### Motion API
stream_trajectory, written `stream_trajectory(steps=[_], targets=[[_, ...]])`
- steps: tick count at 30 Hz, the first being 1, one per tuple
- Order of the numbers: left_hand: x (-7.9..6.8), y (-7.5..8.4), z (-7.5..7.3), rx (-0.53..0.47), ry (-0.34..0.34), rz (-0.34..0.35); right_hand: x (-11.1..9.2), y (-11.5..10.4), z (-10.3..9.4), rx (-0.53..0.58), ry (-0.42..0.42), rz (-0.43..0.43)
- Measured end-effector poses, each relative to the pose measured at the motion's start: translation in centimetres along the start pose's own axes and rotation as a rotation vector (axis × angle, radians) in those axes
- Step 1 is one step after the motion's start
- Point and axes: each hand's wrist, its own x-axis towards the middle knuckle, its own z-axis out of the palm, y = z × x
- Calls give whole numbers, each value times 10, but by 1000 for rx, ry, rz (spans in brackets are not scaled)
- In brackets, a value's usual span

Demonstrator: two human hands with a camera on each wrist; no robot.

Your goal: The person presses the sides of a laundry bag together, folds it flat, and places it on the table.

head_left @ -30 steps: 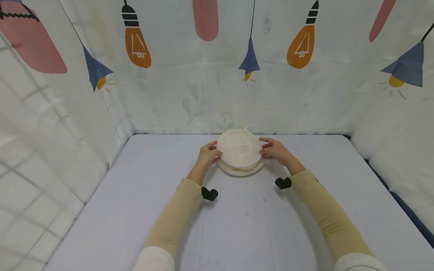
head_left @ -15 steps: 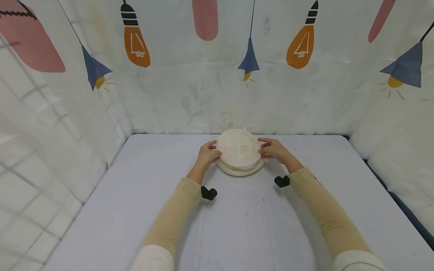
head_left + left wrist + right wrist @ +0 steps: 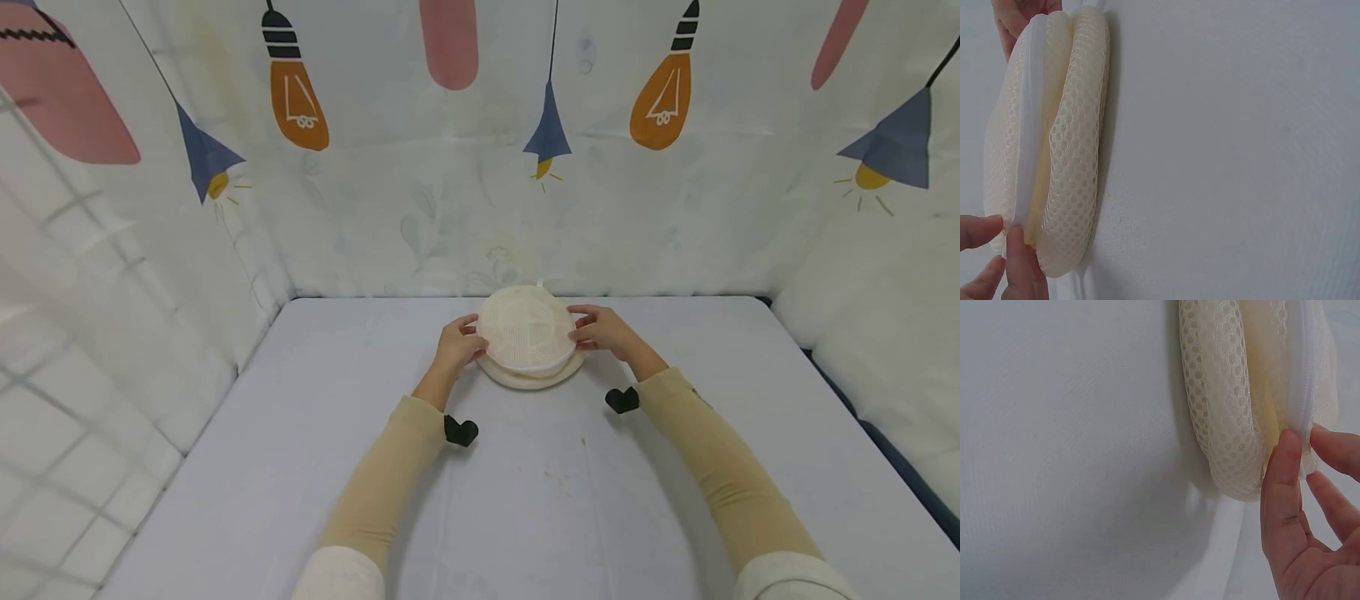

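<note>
A round cream mesh laundry bag (image 3: 527,327) lies near the far edge of the table, a puffy lower layer beneath its upper disc. White zipper tape (image 3: 1030,119) runs round the rim of the upper part, and a yellowish strip shows in the gap below it. On the left side of the bag, my left hand (image 3: 455,347) pinches the rim between thumb and fingers. My right hand (image 3: 609,335) pinches the opposite side; in the right wrist view its thumb and a finger (image 3: 1285,465) meet at the zipper tape. The bag's underside is hidden.
White cloth covers the table (image 3: 540,500), with a few small specks in front of the bag. Behind it hangs a pale curtain (image 3: 375,208) printed with lamps and bulbs. Black heart-shaped pieces (image 3: 461,431) stick out at both sleeve cuffs.
</note>
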Motion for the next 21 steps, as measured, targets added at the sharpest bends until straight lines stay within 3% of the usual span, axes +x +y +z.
stream_trajectory(steps=[21], targets=[[3, -3, -2, 74, -16, -14, 3, 2, 2, -48, 11, 4]])
